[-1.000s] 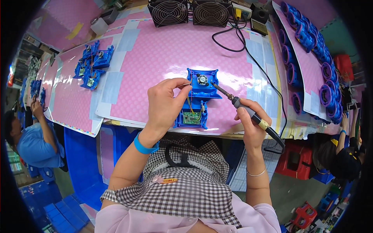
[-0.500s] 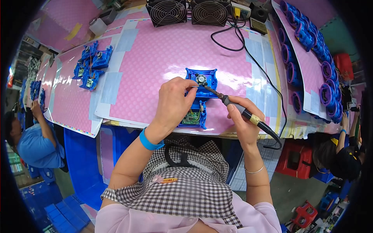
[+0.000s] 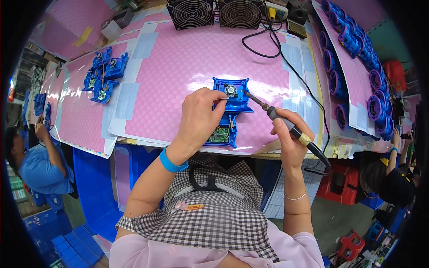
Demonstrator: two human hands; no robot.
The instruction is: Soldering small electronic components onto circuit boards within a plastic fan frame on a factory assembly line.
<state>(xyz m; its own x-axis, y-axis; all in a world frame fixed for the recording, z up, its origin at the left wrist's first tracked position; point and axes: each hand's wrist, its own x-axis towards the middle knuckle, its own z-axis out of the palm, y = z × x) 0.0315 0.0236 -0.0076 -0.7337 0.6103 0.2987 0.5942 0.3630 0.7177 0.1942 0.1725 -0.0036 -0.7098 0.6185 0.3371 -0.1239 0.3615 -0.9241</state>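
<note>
My right hand (image 3: 291,129) grips a soldering iron (image 3: 282,121) by its grey and black handle, its tip pointing up and left at the right edge of a blue plastic housing (image 3: 243,85). Inside that housing sits a small round speaker (image 3: 231,91). My left hand (image 3: 203,114) is closed in a pinch over the housing's left side, a thin silvery strand (image 3: 222,98) showing at the fingertips; its kind is unclear. Just below lies a second blue housing part (image 3: 233,142) with a green circuit board (image 3: 220,134) and thin wires, partly covered by my left hand.
Several blue housings (image 3: 115,67) with boards lie at the left. Two black fans (image 3: 192,14) stand at the back, beside a black cord (image 3: 280,47). Blue and purple rings (image 3: 375,80) fill a shelf at the right. Other people sit on both sides; a blue bin (image 3: 96,192) stands below.
The soldering iron in my right hand has moved right, its tip leaving the speaker area for the housing's right edge. My left hand stays almost where it was.
</note>
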